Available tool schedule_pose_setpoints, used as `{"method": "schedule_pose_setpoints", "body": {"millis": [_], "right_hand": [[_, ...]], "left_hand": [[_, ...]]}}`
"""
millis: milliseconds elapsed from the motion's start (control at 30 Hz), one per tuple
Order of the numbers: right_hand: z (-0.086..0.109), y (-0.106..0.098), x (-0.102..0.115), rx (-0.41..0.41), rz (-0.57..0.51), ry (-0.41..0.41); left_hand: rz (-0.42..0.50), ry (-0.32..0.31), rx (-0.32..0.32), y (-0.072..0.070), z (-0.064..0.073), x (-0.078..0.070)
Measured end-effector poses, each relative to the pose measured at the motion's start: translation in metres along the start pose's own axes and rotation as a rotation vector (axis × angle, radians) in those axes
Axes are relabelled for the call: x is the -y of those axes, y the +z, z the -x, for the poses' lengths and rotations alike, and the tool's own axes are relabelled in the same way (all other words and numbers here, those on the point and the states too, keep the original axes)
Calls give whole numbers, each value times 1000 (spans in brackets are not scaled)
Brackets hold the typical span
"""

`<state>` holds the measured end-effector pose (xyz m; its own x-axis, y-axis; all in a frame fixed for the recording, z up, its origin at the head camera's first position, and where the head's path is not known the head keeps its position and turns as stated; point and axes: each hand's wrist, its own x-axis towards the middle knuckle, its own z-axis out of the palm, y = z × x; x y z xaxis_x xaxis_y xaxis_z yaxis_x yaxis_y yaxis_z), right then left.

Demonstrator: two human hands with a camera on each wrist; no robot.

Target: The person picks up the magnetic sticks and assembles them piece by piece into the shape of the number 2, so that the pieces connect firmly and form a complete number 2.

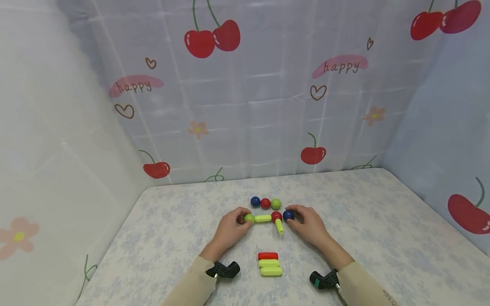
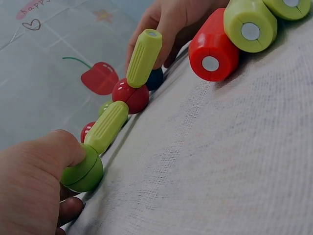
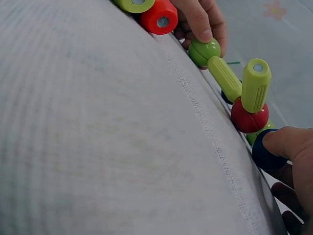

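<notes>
Left hand (image 1: 232, 224): thumb and fingers pinch the joined green ball (image 1: 249, 218) at the assembly's left end.
Right hand (image 1: 309, 224): thumb and fingers pinch the near blue ball (image 1: 289, 215), just beside the assembly's right end.
Hands, relative position: apart, the assembly lying between them.
Assembly: on the table (image 1: 183, 238), near its middle; from the green ball a yellow-green crossbar rod (image 1: 263, 218) runs to the joined red ball (image 1: 276, 216).
Branch rod (image 1: 280, 226): yellow-green, attached to that red ball, its free end directed toward the person; a silvery disc shows in the end face in both wrist views.
Blue-to-red contact: cannot be determined.
Rear row: beyond the assembly, side by side from left, a rear blue ball (image 1: 255, 202), rear red ball (image 1: 265, 203) and rear green ball (image 1: 276, 203).
Near stock: between the forearms, a red rod (image 1: 268, 256), then a middle yellow-green rod (image 1: 269, 263) and nearest yellow-green rod (image 1: 271, 271), lying parallel and touching.
Wrists: each bears a black device (image 1: 226, 270) below a beige sleeve (image 1: 195, 282).
Backdrop: pale curtain (image 1: 268, 127) printed with cherries, flowers, hearts and "happy".
</notes>
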<state>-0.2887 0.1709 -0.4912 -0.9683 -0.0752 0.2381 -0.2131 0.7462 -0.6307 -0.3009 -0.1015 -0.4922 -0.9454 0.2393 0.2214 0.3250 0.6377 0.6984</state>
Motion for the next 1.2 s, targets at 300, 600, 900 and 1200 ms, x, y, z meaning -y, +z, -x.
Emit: {"method": "schedule_pose_setpoints", "body": {"millis": [300, 600, 900, 1200], "right_hand": [[2, -1, 2, -5, -5, 14], [3, -2, 2, 10, -84, 55], [4, -18, 0, 134, -284, 74], [9, -35, -6, 313, -437, 29]], "left_hand": [[10, 0, 0, -2, 1, -2], [10, 5, -6, -2, 2, -2], [14, 11, -11, -2, 1, -2], [2, 4, -11, -1, 1, -1]]}}
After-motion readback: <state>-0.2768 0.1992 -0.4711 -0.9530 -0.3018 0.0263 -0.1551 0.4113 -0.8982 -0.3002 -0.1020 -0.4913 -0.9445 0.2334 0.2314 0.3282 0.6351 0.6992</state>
